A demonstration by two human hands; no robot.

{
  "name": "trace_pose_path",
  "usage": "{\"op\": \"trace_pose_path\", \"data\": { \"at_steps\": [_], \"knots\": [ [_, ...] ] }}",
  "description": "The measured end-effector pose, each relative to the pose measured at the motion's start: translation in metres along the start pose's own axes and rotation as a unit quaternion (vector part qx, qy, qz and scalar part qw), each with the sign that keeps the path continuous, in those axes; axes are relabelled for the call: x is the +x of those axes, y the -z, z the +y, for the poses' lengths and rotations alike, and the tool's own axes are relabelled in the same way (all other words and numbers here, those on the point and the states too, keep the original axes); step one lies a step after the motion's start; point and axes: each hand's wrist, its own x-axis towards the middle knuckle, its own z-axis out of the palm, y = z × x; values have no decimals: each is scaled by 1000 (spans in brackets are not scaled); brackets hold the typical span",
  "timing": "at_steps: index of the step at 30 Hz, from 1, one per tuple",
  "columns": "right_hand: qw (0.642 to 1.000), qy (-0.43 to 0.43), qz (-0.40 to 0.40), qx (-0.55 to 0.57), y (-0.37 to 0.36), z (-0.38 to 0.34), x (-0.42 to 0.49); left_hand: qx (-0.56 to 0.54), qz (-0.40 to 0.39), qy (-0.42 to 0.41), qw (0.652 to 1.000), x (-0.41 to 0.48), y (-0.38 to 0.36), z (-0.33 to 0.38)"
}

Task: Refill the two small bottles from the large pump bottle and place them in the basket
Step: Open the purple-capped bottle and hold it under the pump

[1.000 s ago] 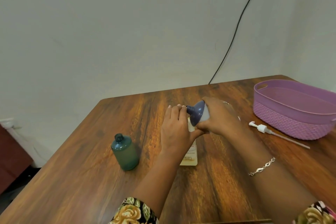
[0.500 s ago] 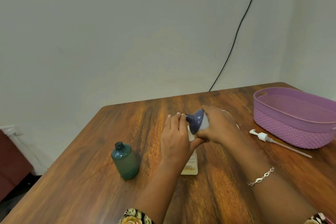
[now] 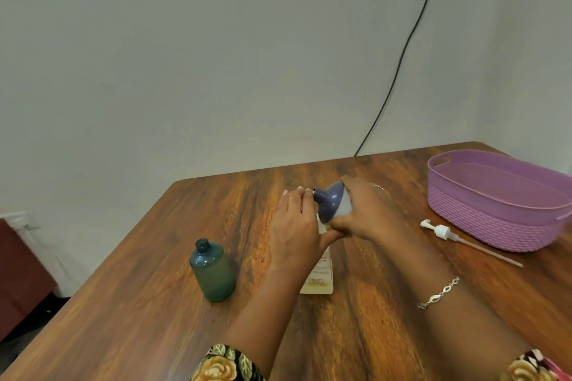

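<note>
Above the table (image 3: 154,303), the right hand (image 3: 368,210) grips the purple bottle (image 3: 332,204), tilted with its neck pointing left at the left hand (image 3: 297,226), whose fingertips (image 3: 305,192) touch it, whether pinching is unclear; the large bottle (image 3: 320,275) stands just beneath both.

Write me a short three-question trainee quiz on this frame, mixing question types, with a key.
1. True or false: the pump lies on the table beside the basket.
2. Which hand grips the body of the purple bottle? A) left hand B) right hand C) neither
3. Fill in: the green bottle stands ___ on the table, untouched.
Key: 1 true; 2 B; 3 upright.
</note>
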Motion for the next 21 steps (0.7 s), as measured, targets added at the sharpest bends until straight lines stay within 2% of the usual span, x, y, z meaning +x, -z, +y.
{"op": "trace_pose_path", "data": {
  "at_steps": [4, 12, 16, 21],
  "knots": [
    [1000, 14, 25, -8, 5, -2, 3, -9, 20, -15, 1000, 8, 3, -3],
    [999, 13, -2, -43, -4, 4, 4, -57, -25, 25, 998, -4, -4, 0],
    [1000, 7, 7, -5, 6, 0, 3, -38, -18, 5, 999, 9, 7, -3],
    [999, 2, -13, 30, 4, 0, 0, -49, -52, 29, 997, 5, 8, -2]
  ]
}}
